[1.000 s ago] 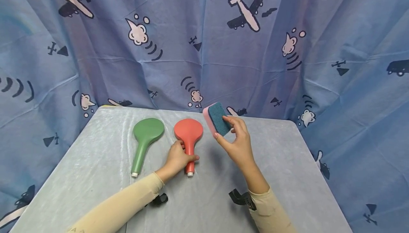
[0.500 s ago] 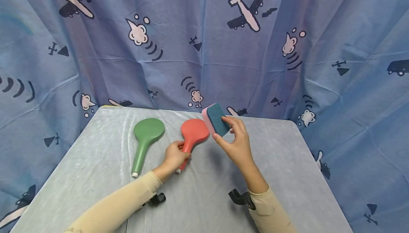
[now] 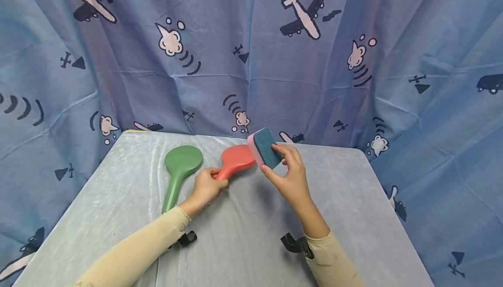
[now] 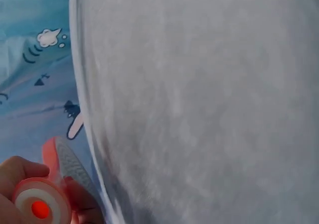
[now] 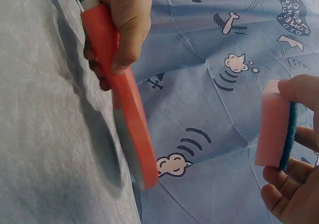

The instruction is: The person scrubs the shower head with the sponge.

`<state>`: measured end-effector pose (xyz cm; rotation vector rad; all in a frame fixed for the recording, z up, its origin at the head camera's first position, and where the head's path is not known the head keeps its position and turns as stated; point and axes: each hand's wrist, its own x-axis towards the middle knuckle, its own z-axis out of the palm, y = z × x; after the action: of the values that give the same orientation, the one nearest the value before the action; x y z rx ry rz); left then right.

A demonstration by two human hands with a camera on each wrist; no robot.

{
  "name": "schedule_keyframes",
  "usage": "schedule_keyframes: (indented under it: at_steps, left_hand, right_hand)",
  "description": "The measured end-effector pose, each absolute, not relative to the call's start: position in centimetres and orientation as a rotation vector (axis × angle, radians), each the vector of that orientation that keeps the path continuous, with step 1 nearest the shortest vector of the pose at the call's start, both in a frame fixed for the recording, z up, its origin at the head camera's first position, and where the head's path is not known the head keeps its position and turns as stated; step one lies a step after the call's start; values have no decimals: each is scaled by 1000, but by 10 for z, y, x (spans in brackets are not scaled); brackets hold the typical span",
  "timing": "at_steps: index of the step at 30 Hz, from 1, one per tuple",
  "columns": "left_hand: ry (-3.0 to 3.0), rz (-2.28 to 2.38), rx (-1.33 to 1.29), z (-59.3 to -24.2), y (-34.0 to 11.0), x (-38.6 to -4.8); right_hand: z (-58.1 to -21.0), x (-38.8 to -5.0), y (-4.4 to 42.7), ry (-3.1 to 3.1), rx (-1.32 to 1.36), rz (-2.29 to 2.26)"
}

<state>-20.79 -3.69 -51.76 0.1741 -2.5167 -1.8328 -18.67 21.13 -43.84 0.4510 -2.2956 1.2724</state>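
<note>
My left hand (image 3: 206,187) grips the handle of a red shower head (image 3: 235,156), raised off the table and tilted with its head to the right. In the right wrist view, the grey spray face of the red shower head (image 5: 132,104) points toward the table. My right hand (image 3: 291,175) pinches a pink and dark-green sponge (image 3: 265,147) between thumb and fingers, held in the air. The sponge overlaps the red head's right edge in the head view, but a gap separates them in the right wrist view. A green shower head (image 3: 183,159) lies on the table at left.
A pale grey cloth covers the table (image 3: 346,199). Behind it hangs a blue curtain (image 3: 212,38) printed with planes and clouds. The left forearm's sleeve (image 3: 137,247) passes in front of the green shower head's lower end.
My left hand has lifted the red shower head, moved left and turned its head to the right. The right hand and sponge have barely moved.
</note>
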Motion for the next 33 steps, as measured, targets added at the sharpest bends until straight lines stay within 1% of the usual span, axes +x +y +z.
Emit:
schedule_keyframes:
  at_steps: [7, 17, 24, 33]
  left_hand:
    - [-2455, -1895, 128, -491, -58, -201]
    - [-2535, -1661, -110, -448, -93, -180]
    - [-2515, -1616, -234, -438, -104, -164]
    - [-2466, -1545, -363, -434, -98, -145]
  right_hand:
    - [-437, -185, 208, -2309, 451, 1270]
    - [-433, -179, 207, -2315, 469, 1194]
    - [-432, -180, 210, -2287, 512, 1126]
    - [-434, -178, 206, -2271, 528, 1106]
